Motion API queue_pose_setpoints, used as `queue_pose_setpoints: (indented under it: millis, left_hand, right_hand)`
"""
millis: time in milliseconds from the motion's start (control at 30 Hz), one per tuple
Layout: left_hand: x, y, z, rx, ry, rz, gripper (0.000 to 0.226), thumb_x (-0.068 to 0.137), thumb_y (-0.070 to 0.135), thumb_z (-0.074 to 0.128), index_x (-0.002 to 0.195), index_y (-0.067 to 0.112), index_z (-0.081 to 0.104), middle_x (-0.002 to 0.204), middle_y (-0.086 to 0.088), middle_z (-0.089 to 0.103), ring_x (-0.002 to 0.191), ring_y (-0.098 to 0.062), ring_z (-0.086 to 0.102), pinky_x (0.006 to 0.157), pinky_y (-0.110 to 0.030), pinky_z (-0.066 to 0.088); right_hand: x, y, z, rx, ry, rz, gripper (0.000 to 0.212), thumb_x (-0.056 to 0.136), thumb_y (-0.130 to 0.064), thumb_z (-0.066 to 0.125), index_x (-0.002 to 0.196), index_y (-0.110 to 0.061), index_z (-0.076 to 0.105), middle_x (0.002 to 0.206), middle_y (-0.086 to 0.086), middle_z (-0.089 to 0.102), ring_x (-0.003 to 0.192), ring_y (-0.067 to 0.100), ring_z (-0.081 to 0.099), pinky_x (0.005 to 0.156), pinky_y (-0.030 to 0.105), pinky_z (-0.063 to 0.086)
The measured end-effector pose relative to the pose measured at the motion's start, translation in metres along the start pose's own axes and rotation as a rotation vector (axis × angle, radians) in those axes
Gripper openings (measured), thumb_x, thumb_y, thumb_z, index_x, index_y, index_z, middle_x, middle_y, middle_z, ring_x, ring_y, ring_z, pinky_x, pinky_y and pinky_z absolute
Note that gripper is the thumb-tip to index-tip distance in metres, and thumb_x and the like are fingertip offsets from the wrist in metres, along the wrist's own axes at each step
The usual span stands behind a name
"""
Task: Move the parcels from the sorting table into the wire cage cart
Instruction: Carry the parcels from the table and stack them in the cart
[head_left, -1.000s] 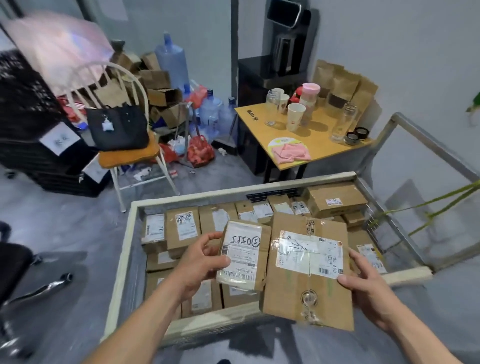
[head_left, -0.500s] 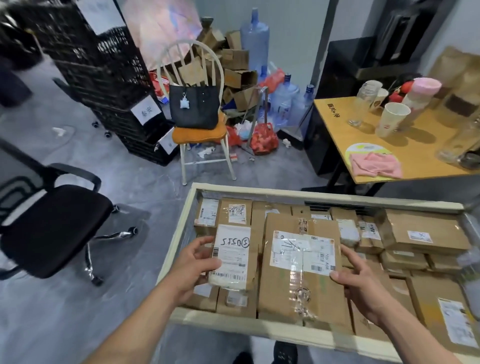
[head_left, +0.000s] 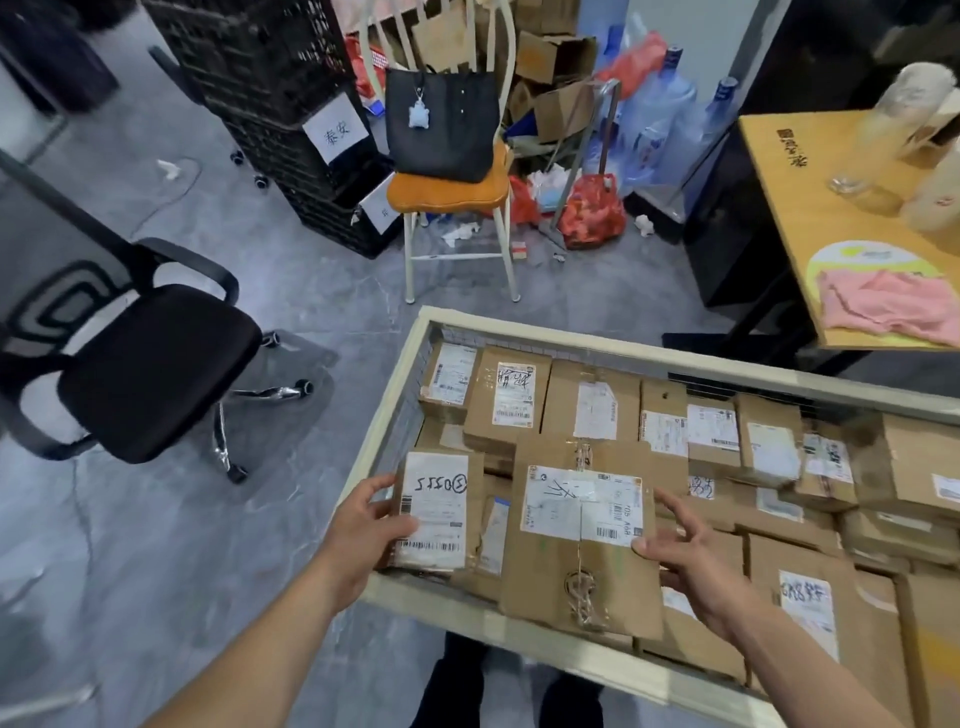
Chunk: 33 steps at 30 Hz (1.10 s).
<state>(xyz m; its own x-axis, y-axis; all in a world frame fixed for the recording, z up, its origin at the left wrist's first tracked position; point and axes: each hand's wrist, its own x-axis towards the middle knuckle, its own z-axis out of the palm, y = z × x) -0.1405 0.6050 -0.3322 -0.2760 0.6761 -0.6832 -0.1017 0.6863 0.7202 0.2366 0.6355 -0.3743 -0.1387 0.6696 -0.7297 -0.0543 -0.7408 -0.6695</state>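
Observation:
The wire cage cart (head_left: 395, 415), framed in pale bars, stands in front of me and holds several brown cardboard parcels with white labels. My left hand (head_left: 363, 530) grips a small parcel (head_left: 434, 512) with handwriting on its label, over the cart's near left corner. My right hand (head_left: 691, 561) holds the right edge of a larger flat parcel (head_left: 582, 540), thumb on its label, low over the parcels near the cart's front bar. The sorting table is out of view.
A black office chair (head_left: 150, 364) stands on the grey floor to the left. Behind the cart are a white chair with a black bag (head_left: 441, 124), black crates (head_left: 270, 78), water bottles (head_left: 654, 114) and a wooden table (head_left: 810, 208) with a pink cloth at right.
My view has swung left and down, so the cart now lies further right in view. Both parcels have come lower, toward the cart's near left corner, still in my hands.

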Motion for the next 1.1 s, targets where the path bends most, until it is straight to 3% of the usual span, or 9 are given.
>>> queue_pose_setpoints:
  millis: [67, 133, 200, 433, 633, 867, 933, 1033, 1100]
  left_hand:
    - [0.021, -0.008, -0.005, 0.033, -0.003, -0.025, 0.062, 0.086, -0.013, 0.065, 0.138, 0.017, 0.048, 0.113, -0.011, 0.072, 0.095, -0.027, 0.073, 0.070, -0.042, 0.059]
    - [0.043, -0.015, -0.009, 0.067, -0.004, -0.055, 0.063, 0.087, -0.011, 0.064, 0.139, 0.020, 0.046, 0.118, -0.009, 0.069, 0.098, -0.027, 0.072, 0.070, -0.043, 0.060]
    - [0.063, -0.020, -0.015, 0.106, -0.003, -0.077, 0.060, 0.089, -0.011, 0.062, 0.136, 0.023, 0.045, 0.121, -0.008, 0.067, 0.100, -0.027, 0.071, 0.069, -0.040, 0.060]
    - [0.120, -0.041, -0.032, 0.231, -0.015, -0.113, 0.061, 0.089, -0.011, 0.059, 0.134, 0.027, 0.044, 0.123, -0.007, 0.064, 0.108, -0.028, 0.067, 0.090, -0.051, 0.057]
    - [0.148, -0.064, -0.036, 0.261, -0.033, -0.159, 0.066, 0.092, -0.010, 0.057, 0.146, 0.024, 0.038, 0.131, -0.007, 0.061, 0.112, -0.028, 0.065, 0.084, -0.042, 0.057]
    - [0.170, -0.081, -0.034, 0.343, -0.017, -0.144, 0.061, 0.093, -0.015, 0.049, 0.135, 0.028, 0.042, 0.113, -0.001, 0.066, 0.102, -0.017, 0.065, 0.081, -0.035, 0.056]
    - [0.178, -0.087, -0.033, 0.422, -0.015, -0.123, 0.063, 0.092, -0.013, 0.049, 0.141, 0.026, 0.043, 0.124, -0.004, 0.066, 0.108, -0.019, 0.064, 0.090, -0.039, 0.055]
    - [0.184, -0.093, -0.029, 0.603, 0.003, -0.128, 0.062, 0.097, -0.001, 0.047, 0.153, 0.023, 0.036, 0.143, -0.003, 0.055, 0.118, -0.023, 0.057, 0.093, -0.035, 0.051]
    - [0.184, -0.096, -0.024, 0.629, -0.001, -0.163, 0.067, 0.096, -0.005, 0.040, 0.157, 0.022, 0.029, 0.146, -0.005, 0.050, 0.121, -0.030, 0.056, 0.098, -0.041, 0.049]
  right_hand:
    - [0.012, 0.005, 0.016, -0.019, 0.027, 0.013, 0.094, 0.041, -0.032, 0.100, 0.124, -0.050, 0.062, 0.096, 0.023, 0.073, 0.091, 0.034, 0.066, 0.085, 0.046, 0.047]
    - [0.024, 0.010, 0.031, -0.042, 0.046, -0.001, 0.077, 0.069, -0.006, 0.087, 0.132, -0.039, 0.058, 0.078, 0.008, 0.072, 0.082, 0.024, 0.063, 0.075, 0.037, 0.044]
    - [0.039, 0.017, 0.046, -0.069, 0.056, 0.000, 0.073, 0.078, 0.006, 0.077, 0.135, -0.036, 0.056, 0.085, 0.007, 0.072, 0.082, 0.023, 0.064, 0.070, 0.035, 0.044]
    - [0.085, 0.051, 0.082, -0.099, 0.059, 0.056, 0.081, 0.077, 0.009, 0.077, 0.141, -0.034, 0.052, 0.098, 0.013, 0.077, 0.089, 0.028, 0.075, 0.074, 0.037, 0.052]
    - [0.106, 0.078, 0.096, -0.065, 0.068, 0.118, 0.081, 0.079, 0.011, 0.075, 0.143, -0.032, 0.049, 0.108, 0.020, 0.074, 0.090, 0.025, 0.073, 0.068, 0.026, 0.052]
    - [0.125, 0.108, 0.104, -0.042, 0.089, 0.189, 0.078, 0.085, 0.012, 0.068, 0.142, -0.036, 0.045, 0.112, 0.005, 0.077, 0.108, 0.028, 0.069, 0.095, 0.043, 0.052]
    - [0.133, 0.116, 0.109, -0.040, 0.091, 0.188, 0.079, 0.087, 0.011, 0.066, 0.147, -0.033, 0.043, 0.121, 0.001, 0.074, 0.115, 0.024, 0.067, 0.102, 0.047, 0.051]
    - [0.145, 0.122, 0.123, -0.045, 0.079, 0.188, 0.057, 0.092, 0.010, 0.061, 0.130, -0.032, 0.059, 0.120, -0.003, 0.074, 0.107, 0.017, 0.071, 0.084, 0.034, 0.060]
    - [0.147, 0.122, 0.130, -0.012, 0.114, 0.202, 0.058, 0.093, 0.013, 0.058, 0.124, -0.036, 0.058, 0.114, -0.007, 0.075, 0.103, 0.014, 0.071, 0.072, 0.024, 0.057]
